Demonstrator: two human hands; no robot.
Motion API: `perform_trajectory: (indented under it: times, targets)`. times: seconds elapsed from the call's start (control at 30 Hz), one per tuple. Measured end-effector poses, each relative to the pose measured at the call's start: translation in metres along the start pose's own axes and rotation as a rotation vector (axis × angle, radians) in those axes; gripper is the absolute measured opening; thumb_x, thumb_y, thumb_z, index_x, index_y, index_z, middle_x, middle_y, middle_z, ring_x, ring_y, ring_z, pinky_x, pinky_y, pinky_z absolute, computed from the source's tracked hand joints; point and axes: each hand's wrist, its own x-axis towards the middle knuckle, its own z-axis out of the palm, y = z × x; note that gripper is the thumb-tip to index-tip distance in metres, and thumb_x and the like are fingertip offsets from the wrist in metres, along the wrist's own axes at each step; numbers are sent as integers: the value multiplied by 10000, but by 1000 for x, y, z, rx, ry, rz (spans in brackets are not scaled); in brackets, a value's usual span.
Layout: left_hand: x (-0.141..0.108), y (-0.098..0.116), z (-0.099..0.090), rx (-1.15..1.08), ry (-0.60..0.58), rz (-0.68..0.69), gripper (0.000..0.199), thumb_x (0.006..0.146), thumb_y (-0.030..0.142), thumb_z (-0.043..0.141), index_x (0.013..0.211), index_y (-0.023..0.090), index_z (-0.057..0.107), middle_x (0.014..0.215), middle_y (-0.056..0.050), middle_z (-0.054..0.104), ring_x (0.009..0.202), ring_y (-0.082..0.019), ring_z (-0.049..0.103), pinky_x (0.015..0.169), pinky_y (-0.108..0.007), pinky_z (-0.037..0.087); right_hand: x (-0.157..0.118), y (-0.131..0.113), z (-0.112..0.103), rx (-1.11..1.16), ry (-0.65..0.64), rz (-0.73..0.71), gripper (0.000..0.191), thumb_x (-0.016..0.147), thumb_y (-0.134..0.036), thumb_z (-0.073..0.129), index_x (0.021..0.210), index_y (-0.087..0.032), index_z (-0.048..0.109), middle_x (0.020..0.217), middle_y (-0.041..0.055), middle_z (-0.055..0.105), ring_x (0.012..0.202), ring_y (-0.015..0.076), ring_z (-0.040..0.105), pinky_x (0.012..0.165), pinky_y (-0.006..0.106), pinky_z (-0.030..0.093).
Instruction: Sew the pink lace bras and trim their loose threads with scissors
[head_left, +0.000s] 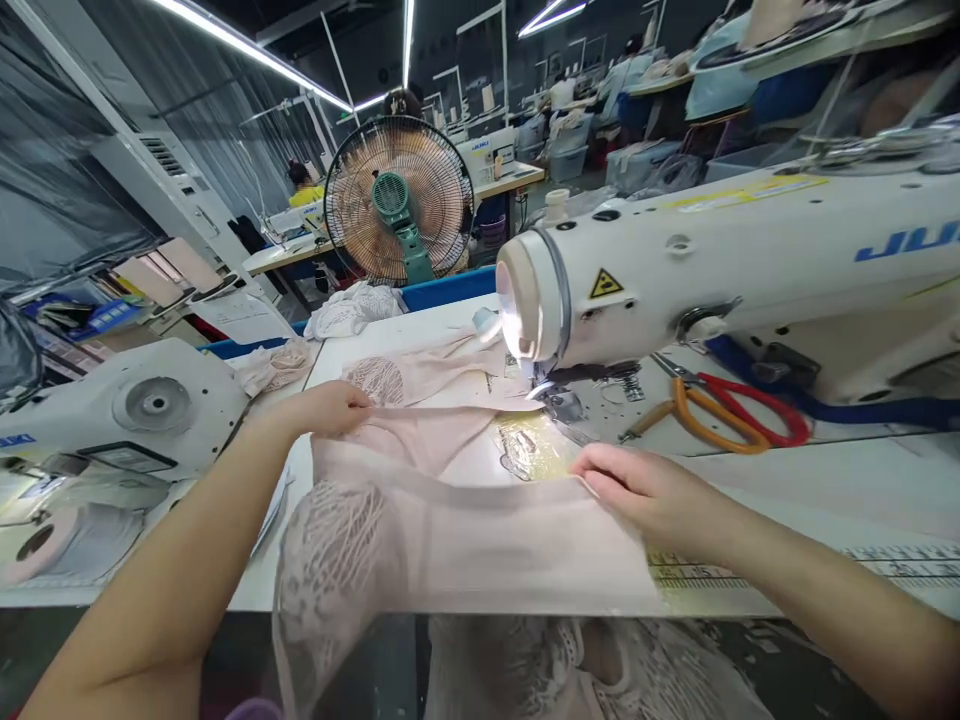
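A pale pink garment piece (517, 550) with a lace panel is stretched across the front of the sewing table and hangs over its edge. My right hand (626, 490) pinches its upper edge on the right. On the left, my left hand (337, 408) has its fingers closed on the same pale fabric, on a strip running toward the needle area. That strip ends by the presser foot (553, 400) of the white sewing machine (637, 265), whose lamp is lit. More pale fabric with lace (379, 380) lies behind my left hand.
Orange-handled scissors (712, 420) and a red-handled pair (791, 415) lie beneath the machine arm. A ruler tape (892, 565) runs along the table's right front. Another machine (150, 400) stands left, near a thread cone (56, 545). Behind the table is a large fan (397, 200).
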Motion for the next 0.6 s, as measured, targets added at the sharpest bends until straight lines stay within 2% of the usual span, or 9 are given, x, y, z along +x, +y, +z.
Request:
perform_trajectory:
  times: [0.1,0.17,0.23,0.3,0.4,0.5,0.6]
  targets:
    - [27,16,5,152,119,-59,134,740,174,543,615,152,583,641,-51,619,637,-176,564,617,-266,436,7,1,9,-225,228,22,258,898,-225,366,860,-165,615,946,136,652,839,254,615,695,349,500]
    - [38,41,11,158,184,-5,129,769,143,502,701,141,612,752,-83,649,724,-203,596,663,-296,454,6,-5,13,-335,325,-32,254,891,-188,375,865,-140,624,993,163,637,885,272,591,754,380,478]
    - [46,73,20,145,196,115,173,798,127,463,783,145,635,845,-87,664,787,-210,614,693,-298,466,4,-13,18,-428,324,-139,265,899,-168,378,799,-158,623,874,115,645,778,220,588,685,326,471]
    - [56,105,33,117,182,227,181,803,138,486,884,163,646,926,-73,669,837,-202,623,713,-275,474,4,-22,29,-495,260,-210,278,905,-159,380,782,-164,630,813,88,651,706,190,593,616,297,461]
    - [77,139,55,73,216,313,232,837,272,532,1021,168,628,1041,-90,651,906,-221,628,738,-281,486,6,-26,53,-573,221,-230,242,882,-185,449,954,-104,666,975,158,685,871,265,641,702,355,498]
    - [101,150,70,31,303,266,337,915,384,426,996,139,642,1040,-140,650,952,-260,630,764,-321,486,9,-22,72,-604,228,-247,298,862,-204,505,1075,-63,656,1165,238,633,1076,357,592,827,442,488]
    - [119,148,71,-9,308,173,419,948,409,329,921,139,648,932,-137,671,884,-261,653,726,-330,491,11,-15,75,-590,184,-292,300,871,-210,515,1112,-99,654,1236,207,609,1159,362,548,892,472,472]
